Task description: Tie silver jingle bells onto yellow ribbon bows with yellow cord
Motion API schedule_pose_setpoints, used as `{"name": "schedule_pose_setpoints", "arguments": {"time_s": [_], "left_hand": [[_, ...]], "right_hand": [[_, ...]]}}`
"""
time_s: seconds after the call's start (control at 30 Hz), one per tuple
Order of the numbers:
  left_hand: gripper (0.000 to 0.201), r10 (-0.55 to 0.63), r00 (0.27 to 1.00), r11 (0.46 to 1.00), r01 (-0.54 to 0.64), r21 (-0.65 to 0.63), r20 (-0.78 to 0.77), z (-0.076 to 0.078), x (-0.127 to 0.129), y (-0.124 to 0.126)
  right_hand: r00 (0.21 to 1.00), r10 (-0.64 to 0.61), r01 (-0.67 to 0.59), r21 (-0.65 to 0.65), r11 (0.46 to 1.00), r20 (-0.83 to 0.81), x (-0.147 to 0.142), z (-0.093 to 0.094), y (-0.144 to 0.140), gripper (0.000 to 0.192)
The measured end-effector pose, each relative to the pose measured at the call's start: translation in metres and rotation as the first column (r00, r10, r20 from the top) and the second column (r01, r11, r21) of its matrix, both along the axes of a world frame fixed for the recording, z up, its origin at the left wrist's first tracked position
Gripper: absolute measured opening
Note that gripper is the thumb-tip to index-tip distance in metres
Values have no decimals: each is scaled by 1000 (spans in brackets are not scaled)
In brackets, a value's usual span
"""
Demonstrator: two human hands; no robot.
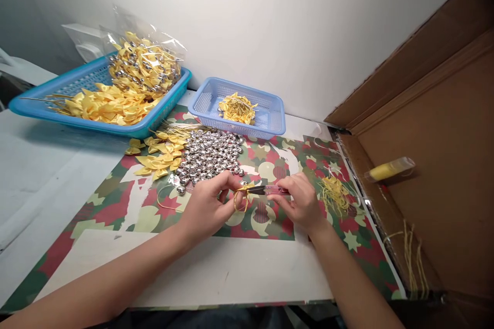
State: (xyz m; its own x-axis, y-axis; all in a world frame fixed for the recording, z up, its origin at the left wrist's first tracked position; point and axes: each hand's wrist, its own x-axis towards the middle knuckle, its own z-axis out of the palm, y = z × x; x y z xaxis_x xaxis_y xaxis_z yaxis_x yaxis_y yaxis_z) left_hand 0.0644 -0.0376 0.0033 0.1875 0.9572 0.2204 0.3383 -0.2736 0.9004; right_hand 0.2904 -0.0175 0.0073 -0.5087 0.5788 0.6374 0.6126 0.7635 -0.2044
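Observation:
Between the thumb and fingers of my left hand [210,200] is a small yellow ribbon bow [244,188] with a gold cord loop [241,204] hanging below it. My right hand [299,196] grips a pair of thread snips [276,190] with pink handles and dark blades. The blade tips point left and meet the bow at my left fingertips. Whether they are cutting anything is too small to tell. Just beyond my left hand lies a heap of silver jingle bells [210,154], with loose yellow bows [164,157] on its left.
A large blue basket [144,126] holds yellow bows and a clear bag [146,61] of bows with bells. Behind the bells, a smaller blue basket [276,123] contains finished-looking bows. Cord scraps [335,195] lie at right, beside a cardboard wall [436,139] with a yellow tube [391,168].

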Motion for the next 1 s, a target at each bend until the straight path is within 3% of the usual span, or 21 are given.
{"name": "schedule_pose_setpoints", "arguments": {"time_s": [0.37,0.6,0.7,1.0], "left_hand": [[7,9,1000,1000,-9,-5,-22,2,1,-1],[5,23,998,998,-20,-53,62,1,0,0],[6,27,997,998,-22,-61,79,2,0,1],[5,11,1000,1000,-12,19,14,1,1,-1]], "right_hand": [[1000,6,-6,15,1000,11,-1,1,-1,18],[991,-93,90,-34,995,-92,5,4,3,24],[994,-78,76,-31,997,-72,5,4,3,25],[998,-42,42,-2,999,-41,2,0,2,21]]}}
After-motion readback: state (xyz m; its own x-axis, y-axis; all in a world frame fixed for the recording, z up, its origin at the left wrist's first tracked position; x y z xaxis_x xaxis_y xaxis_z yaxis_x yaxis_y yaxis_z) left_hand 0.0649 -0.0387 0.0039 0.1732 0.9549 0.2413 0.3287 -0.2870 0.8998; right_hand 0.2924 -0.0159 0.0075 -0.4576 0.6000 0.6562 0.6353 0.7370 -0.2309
